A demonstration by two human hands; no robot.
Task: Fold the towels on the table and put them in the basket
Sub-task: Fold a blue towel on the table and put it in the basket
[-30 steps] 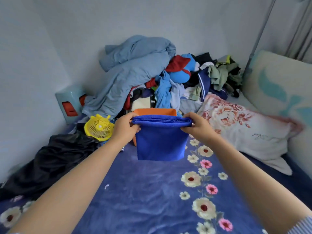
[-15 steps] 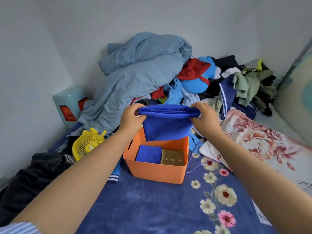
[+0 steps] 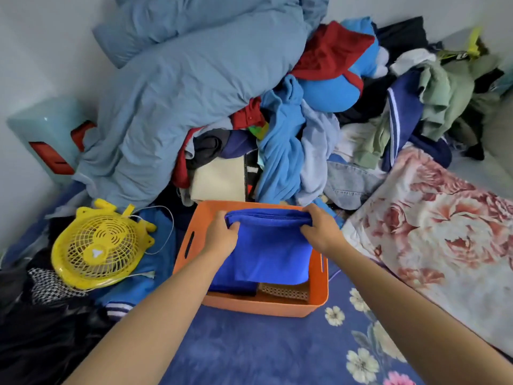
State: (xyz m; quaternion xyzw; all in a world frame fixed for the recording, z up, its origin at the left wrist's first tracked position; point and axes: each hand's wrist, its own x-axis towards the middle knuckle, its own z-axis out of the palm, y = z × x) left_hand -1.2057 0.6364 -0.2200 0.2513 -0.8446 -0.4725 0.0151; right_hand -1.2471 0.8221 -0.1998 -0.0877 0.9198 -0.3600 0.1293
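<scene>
Both hands down in the orange basket [image 3: 261, 305], holding a folded blue towel [image 3: 270, 251] by its top fold. Left hand [image 3: 222, 237] pinching the 9 o'clock corner, thumb under, fingers curled over; right hand [image 3: 319, 232] clamped on the 3 o'clock corner same way. Neither one slack.

Towel's long top edge runs 9-to-3 between the two grips, near the basket's 12 o'clock wall. Rest of cloth hangs toward 6 o'clock, lower hem draped over stuff already inside: another blue towel [image 3: 233, 287] at approx 7 o'clock in the basket, a brownish woven one [image 3: 286, 291] at approx 5. Can't tell if hem is resting fully or just brushing.

Judged step: laying it down. Needs the held edge lowered straight, maybe eased toward 6 so the fold lands flat, w/ both grips let go together. Hands equally near, so no favoured side. Risk: top fold flopping open if one corner goes first.

Round about: yellow fan [image 3: 100, 248] at 9 o'clock of basket, clothes pile [image 3: 277, 134] at 12, floral pillow [image 3: 438, 226] at 3, blue flowered blanket [image 3: 249, 351] at 6.
</scene>
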